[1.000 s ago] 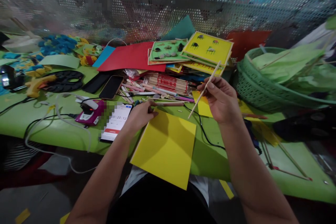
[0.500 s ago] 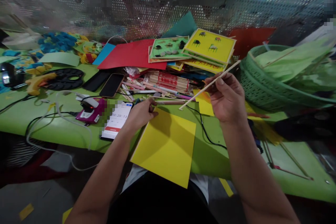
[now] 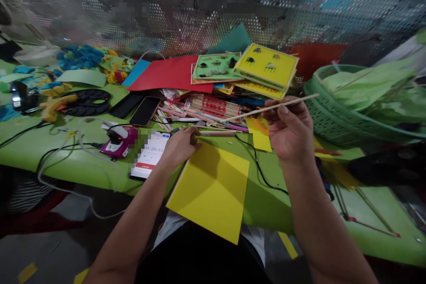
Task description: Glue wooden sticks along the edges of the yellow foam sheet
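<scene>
Perforated mesh rises behind a crowded green bench, with dim, blurred shapes beyond it. The hands are apart, one at each side of a yellow card that overhangs the bench's front edge toward the lap. Raised past the card's far right corner is a thin stick, pinched between the thumb and fingers of the right hand. Its long axis runs crosswise, the left end lower and pointing over the pens, the right end tipped up toward the basket. So the stick lies to the right of the left hand and beyond the card, not touching it. The left hand's fingers bend at the card's far left corner; whether they grip it or only rest there, I cannot tell. A pale strip follows the card's left edge, perhaps another stick.

Just left of that hand lies a lit phone, then a purple box. Pens crowd the space beyond the card, and a black cable curves between the card and the right forearm.
</scene>
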The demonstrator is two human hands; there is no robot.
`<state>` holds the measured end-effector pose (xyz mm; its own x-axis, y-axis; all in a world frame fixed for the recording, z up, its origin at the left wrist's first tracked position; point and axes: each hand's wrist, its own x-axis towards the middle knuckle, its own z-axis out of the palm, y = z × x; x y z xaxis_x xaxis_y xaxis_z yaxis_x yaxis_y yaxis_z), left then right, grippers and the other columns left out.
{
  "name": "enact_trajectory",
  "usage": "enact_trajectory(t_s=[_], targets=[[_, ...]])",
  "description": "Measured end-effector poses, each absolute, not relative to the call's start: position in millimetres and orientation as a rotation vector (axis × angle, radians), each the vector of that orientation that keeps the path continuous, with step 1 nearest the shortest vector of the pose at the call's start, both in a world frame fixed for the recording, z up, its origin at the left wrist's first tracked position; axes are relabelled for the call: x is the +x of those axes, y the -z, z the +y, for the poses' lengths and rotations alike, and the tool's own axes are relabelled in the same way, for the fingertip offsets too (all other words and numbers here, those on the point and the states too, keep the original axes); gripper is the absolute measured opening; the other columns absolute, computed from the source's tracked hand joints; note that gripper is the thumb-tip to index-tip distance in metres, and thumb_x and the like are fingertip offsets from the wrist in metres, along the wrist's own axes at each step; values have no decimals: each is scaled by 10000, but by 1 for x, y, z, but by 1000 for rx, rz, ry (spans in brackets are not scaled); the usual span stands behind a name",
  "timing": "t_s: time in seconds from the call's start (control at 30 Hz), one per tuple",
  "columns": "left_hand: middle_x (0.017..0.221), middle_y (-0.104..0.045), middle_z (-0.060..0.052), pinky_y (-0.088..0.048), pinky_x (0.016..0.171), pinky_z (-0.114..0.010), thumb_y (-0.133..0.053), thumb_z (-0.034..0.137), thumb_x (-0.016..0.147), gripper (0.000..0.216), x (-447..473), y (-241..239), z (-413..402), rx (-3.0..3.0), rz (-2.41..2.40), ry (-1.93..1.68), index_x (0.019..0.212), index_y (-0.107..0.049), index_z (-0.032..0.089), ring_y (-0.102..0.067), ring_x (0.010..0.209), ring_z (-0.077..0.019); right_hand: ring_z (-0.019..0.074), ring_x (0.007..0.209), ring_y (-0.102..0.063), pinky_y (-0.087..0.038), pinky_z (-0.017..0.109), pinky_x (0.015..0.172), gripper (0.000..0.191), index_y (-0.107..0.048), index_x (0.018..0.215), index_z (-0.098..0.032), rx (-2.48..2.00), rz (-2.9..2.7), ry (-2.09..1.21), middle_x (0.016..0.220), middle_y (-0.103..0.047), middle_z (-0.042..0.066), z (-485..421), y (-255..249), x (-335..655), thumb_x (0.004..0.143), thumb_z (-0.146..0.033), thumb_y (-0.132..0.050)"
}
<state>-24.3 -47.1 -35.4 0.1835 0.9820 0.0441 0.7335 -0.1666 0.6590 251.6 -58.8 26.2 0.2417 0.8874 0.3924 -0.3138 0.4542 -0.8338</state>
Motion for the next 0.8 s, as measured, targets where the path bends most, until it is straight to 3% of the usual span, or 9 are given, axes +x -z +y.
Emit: enact_trajectory(t_s=[0.13, 0.3, 0.43, 0.6, 0.8], targets=[[971, -712, -68, -477, 801, -318, -607, 303, 871, 179, -18, 23, -50, 1885, 1544, -896, 972, -708, 194, -638, 894, -213, 169, 935, -735, -590, 350, 874, 197, -650, 842, -286, -730, -1079, -876, 941, -766, -27, -60, -23, 243, 765, -280, -831], [936, -772, -41, -502, 759, -281, -527, 429, 953, 329, 9, 2, -64, 1813, 1192, -920, 1050, -764, 222, -685, 867, -186, 222, 1030, -700, -560, 434, 931, 179, -655, 829, -276, -758, -1205, -689, 984, -743, 19, -67, -17, 226, 775, -253, -824], [1055, -773, -93, -493, 788, -294, -610, 481, 918, 360, 39, -12, -74, 1366, 825, -924, 1085, -764, 202, -691, 974, -209, 224, 1036, -665, -523, 444, 959, 140, -701, 847, -282, -828, -1400, -440, 1083, -700, 34, -74, -10, 219, 793, -226, -818], [936, -714, -62, -492, 776, -286, -787, 534, 758, 383, 62, -11, -73, 960, 689, -1096, 867, -715, 174, -649, 882, -178, 220, 1026, -656, -521, 431, 944, 101, -732, 846, -285, -895, -1540, -243, 1132, -685, 50, -75, -3, 215, 824, -208, -794], [810, -679, -26, -486, 751, -277, -731, 568, 793, 399, 58, 3, -59, 964, 724, -1164, 856, -641, 184, -630, 742, -144, 237, 1019, -688, -531, 443, 946, 137, -763, 963, -295, -939, -1675, -457, 1042, -753, 51, -71, -4, 217, 900, -208, -677]])
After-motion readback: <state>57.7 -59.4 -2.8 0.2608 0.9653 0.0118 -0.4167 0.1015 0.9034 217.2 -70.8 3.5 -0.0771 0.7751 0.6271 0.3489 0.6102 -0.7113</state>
